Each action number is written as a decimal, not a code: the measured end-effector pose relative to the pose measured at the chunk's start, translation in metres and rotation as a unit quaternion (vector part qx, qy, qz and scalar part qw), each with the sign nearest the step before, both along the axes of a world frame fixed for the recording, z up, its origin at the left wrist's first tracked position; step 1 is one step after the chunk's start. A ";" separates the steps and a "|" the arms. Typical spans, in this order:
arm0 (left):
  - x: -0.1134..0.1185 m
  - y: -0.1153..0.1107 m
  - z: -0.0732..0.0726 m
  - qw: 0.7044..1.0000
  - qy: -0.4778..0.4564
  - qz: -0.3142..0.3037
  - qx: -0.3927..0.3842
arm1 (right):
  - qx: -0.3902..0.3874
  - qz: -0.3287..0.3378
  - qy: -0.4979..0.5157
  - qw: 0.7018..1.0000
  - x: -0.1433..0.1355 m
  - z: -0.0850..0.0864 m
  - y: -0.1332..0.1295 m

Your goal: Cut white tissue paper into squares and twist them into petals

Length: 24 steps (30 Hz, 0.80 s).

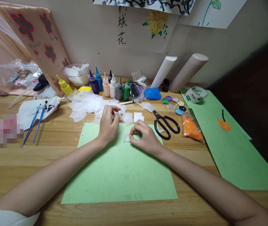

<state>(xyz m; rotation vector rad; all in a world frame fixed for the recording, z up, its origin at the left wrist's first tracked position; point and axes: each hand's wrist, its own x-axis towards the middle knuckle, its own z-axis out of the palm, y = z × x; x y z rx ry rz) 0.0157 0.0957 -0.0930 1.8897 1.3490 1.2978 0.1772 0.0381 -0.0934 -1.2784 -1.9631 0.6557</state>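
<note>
A green sheet of paper (120, 175) lies flat on the wooden table in front of me. My right hand (145, 138) is over its upper part, thumb and forefinger pinched on a small white paper square (126, 137). At the sheet's far edge is my left hand (109, 124), its fingers loosely curled and a gap showing between thumb and forefinger. I see nothing held in it. Beside it spreads a pile of white paper squares (90, 103). Another loose white square (138, 117) lies just beyond my right hand.
Black-handled scissors (165, 124) lie right of the sheet, by a bag of orange clay (191, 128). Several paint bottles (112, 86) stand along the wall. Two blue brushes (38, 121) rest at left. More green paper (239, 157) and a tape roll (196, 94) are at right.
</note>
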 end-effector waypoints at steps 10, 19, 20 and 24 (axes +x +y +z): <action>0.000 -0.004 0.005 0.981 0.119 -0.150 0.008 | -0.075 -0.102 0.157 0.980 0.009 -0.007 0.012; 0.002 -0.005 0.008 0.931 0.203 -0.304 0.020 | -0.075 -0.114 0.196 0.971 0.011 -0.008 0.014; 0.002 -0.005 0.008 0.930 0.203 -0.305 0.019 | -0.075 -0.114 0.196 0.971 0.011 -0.008 0.014; 0.002 -0.005 0.007 0.927 0.212 -0.310 0.013 | -0.074 -0.114 0.194 0.972 0.011 -0.008 0.014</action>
